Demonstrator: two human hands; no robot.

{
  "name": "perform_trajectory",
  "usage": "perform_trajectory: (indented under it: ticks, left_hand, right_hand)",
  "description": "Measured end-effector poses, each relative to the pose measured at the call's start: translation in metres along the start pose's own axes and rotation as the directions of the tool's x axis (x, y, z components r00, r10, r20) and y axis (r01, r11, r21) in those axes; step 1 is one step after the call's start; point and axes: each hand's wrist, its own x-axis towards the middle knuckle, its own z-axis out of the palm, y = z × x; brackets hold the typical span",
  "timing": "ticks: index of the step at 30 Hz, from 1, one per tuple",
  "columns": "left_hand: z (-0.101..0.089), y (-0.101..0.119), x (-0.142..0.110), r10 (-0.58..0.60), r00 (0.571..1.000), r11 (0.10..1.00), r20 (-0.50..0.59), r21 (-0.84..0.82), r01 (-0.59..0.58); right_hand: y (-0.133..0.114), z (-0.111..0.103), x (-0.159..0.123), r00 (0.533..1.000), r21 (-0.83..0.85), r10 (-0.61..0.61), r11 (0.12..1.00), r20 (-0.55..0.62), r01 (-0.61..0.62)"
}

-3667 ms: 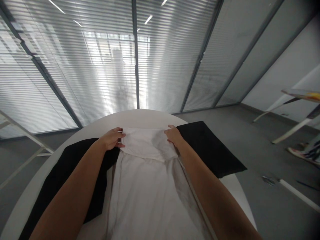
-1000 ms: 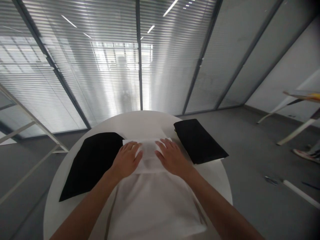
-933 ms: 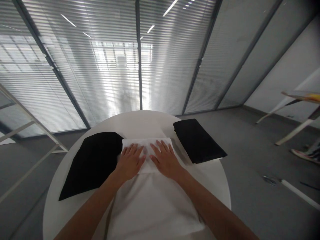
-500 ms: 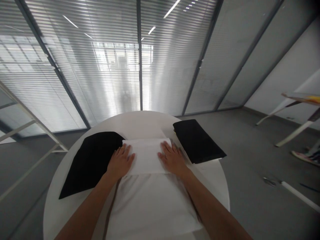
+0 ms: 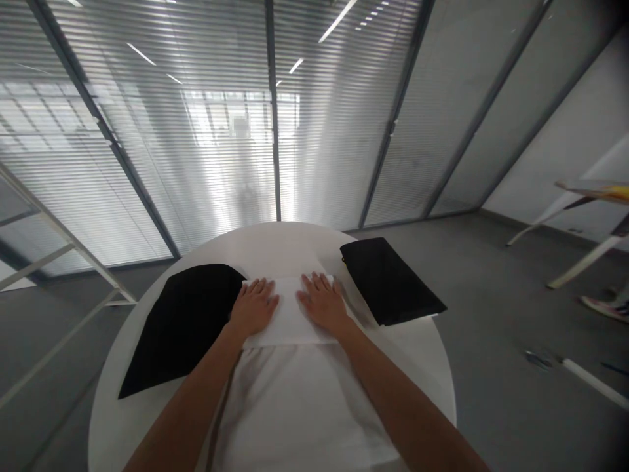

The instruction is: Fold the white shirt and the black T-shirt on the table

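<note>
A white cloth [image 5: 295, 400] lies along the middle of a round white table [image 5: 275, 246], its far end folded back into a flat band [image 5: 288, 321]. My left hand [image 5: 253, 306] rests flat on the left part of that band, fingers stretched out. My right hand [image 5: 322, 303] lies flat on the right part, fingers spread too. Neither hand holds anything. A black cloth [image 5: 184, 321] lies just left of my left hand. A folded black cloth [image 5: 390, 280] sits to the right of my right hand.
Glass walls with blinds [image 5: 221, 131] stand behind the table. A white metal frame [image 5: 59, 242] is at the left. Grey floor [image 5: 496, 314] spreads to the right, with a white table's legs [image 5: 580, 262], a person's shoe [image 5: 604, 307] and a white rod [image 5: 594, 383] lying there.
Earlier my hands pinched the white cloth's far edge; it is now folded back. In the last half second both flat hands slid inward toward the middle of the folded band.
</note>
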Motion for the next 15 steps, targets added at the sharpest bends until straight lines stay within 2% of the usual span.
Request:
perform_trajectory:
  ticks: [5,7,12,15]
  left_hand:
    - [0.008,-0.016,-0.001,-0.155,0.988,0.987,0.001,-0.042,0.154]
    - [0.011,-0.023,-0.002,-0.200,0.979,0.978,-0.036,-0.075,0.197]
    - [0.015,-0.038,0.005,-0.116,0.984,0.992,-0.137,-0.064,0.108]
    - [0.011,-0.045,0.012,-0.180,0.972,0.978,-0.149,-0.134,0.160]
  right_hand:
    - [0.025,0.003,0.002,0.992,-0.002,0.129,0.992,-0.007,-0.129]
    - [0.033,0.001,0.001,0.987,-0.007,0.155,0.988,-0.037,-0.155]
    - [0.038,-0.005,0.000,0.984,0.023,0.161,0.987,-0.082,-0.159]
    - [0.042,-0.007,0.004,0.981,0.120,0.183,0.977,-0.063,-0.175]
